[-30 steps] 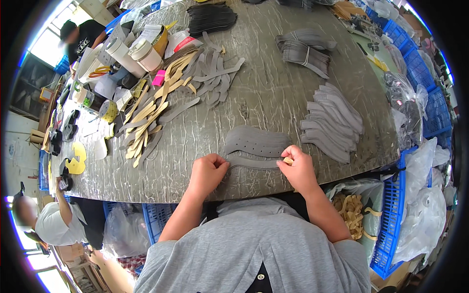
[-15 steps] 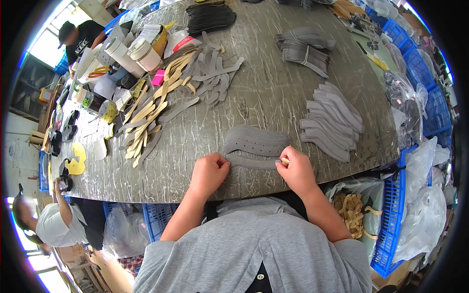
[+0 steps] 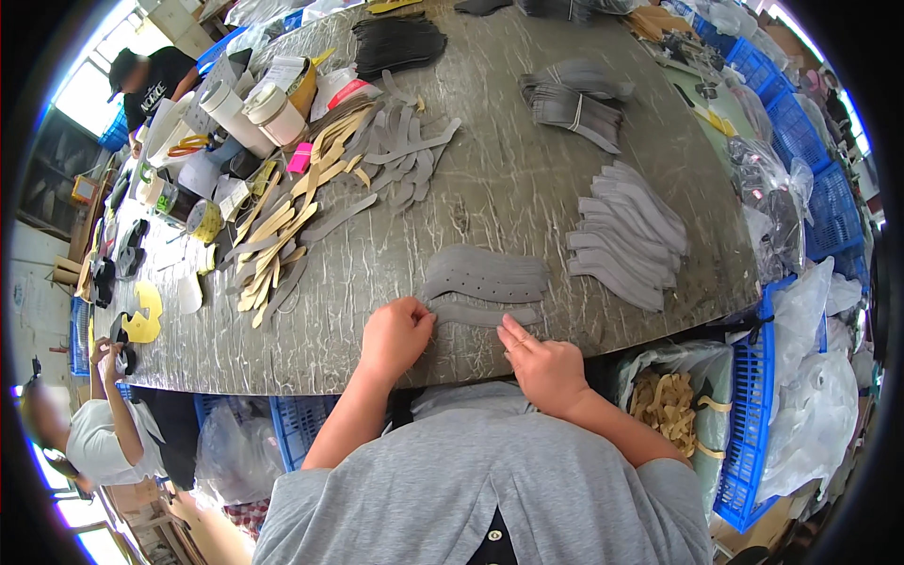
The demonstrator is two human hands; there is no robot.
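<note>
A curved grey strip (image 3: 476, 315) lies on the table in front of me, just below a wider grey piece (image 3: 490, 273) with a row of small holes along its lower edge. My left hand (image 3: 397, 336) is closed at the strip's left end, thumb and fingers pinched together there. With fingers stretched out, my right hand (image 3: 546, 369) rests its fingertips on the strip's lower edge near the right end. Nothing shows in the right hand.
Fanned grey pieces (image 3: 626, 235) lie to the right, with a banded stack (image 3: 576, 104) beyond. Tan and grey strips (image 3: 282, 226) heap at left, near white containers (image 3: 273, 108). A bin of tan scraps (image 3: 662, 410) stands below the table's right edge. Two people work at left.
My right hand has gone from a pinch to stretched fingers and moved left and down along the strip. The small tan piece in its fingers no longer shows there. My left hand keeps its pinch.
</note>
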